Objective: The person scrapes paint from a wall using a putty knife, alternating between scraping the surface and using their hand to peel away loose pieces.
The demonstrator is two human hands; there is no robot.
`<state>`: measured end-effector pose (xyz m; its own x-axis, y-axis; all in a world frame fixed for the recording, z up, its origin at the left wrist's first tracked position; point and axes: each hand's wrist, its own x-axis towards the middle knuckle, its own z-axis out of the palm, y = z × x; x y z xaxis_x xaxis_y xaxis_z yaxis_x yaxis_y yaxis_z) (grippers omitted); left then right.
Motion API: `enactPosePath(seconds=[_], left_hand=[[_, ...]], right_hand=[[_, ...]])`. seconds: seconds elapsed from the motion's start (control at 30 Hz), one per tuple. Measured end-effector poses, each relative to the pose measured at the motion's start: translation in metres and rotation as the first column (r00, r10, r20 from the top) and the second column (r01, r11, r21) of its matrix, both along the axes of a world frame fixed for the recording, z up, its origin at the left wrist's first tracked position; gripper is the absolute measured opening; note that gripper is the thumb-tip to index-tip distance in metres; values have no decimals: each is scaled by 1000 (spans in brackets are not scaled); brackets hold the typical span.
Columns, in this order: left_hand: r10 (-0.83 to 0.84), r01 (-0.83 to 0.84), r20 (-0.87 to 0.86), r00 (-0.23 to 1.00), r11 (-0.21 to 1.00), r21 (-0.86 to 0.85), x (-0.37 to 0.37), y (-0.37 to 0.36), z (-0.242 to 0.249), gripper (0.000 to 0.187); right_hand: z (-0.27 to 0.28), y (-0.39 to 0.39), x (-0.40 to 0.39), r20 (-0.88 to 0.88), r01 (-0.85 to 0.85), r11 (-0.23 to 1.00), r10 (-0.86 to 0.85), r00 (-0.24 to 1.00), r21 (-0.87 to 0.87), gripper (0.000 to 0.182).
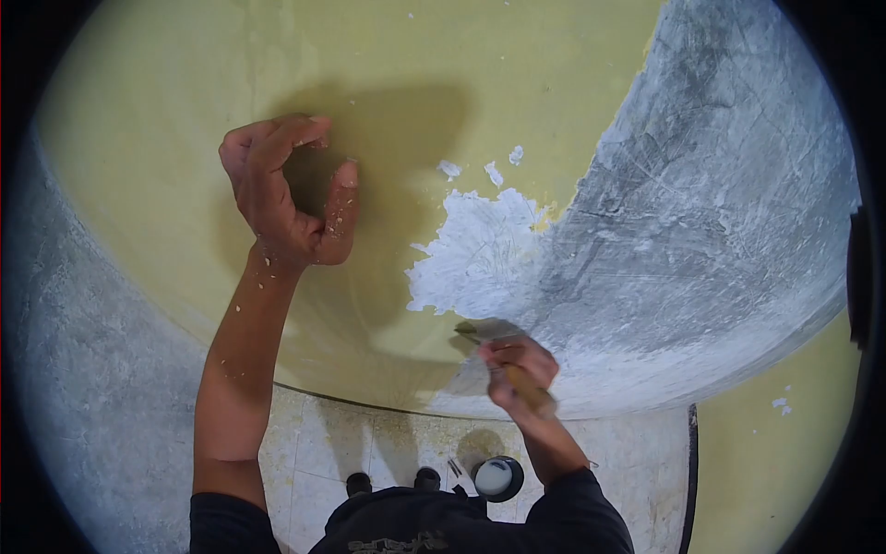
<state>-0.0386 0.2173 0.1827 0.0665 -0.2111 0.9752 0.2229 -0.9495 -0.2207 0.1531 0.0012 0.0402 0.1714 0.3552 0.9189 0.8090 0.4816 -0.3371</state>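
My left hand [291,189] is raised in front of the yellow painted wall [388,55], its fingers curved and apart with nothing between them. Pale flakes cling to its thumb and forearm. Lower right, my right hand [521,369] is closed round the wooden handle of a scraper [529,388]. The scraper's blade points up and left, near the lower edge of a bare white patch [480,254]. That patch has ragged paint edges and a few small white spots above it. Right of it spreads a grey scraped area [683,212].
Below the wall is a tiled floor [314,443] with scattered flakes. A dark container with a whitish inside [496,477] stands there beside small thin items [455,468]. A grey surface [92,305] lies at left, and another yellow wall section [775,443] at lower right.
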Motion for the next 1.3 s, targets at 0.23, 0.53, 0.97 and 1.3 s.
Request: enactPosePath(seconds=[0.23, 0.53, 0.97, 1.3], left_hand=[[-41, 41, 1, 999, 999, -1, 1, 2, 0, 42], [-56, 56, 13, 998, 998, -25, 3, 1, 1, 44], [-46, 46, 3, 999, 999, -18, 0, 2, 1, 46], [-74, 77, 106, 992, 997, -25, 4, 4, -2, 42]], right_hand=[[-3, -6, 1, 72, 14, 999, -16, 997, 36, 22], [2, -9, 4, -71, 48, 991, -39, 997, 123, 20], [-4, -7, 2, -39, 92, 987, -87, 995, 134, 20], [-5, 6, -3, 53, -3, 998, 6, 999, -61, 21]])
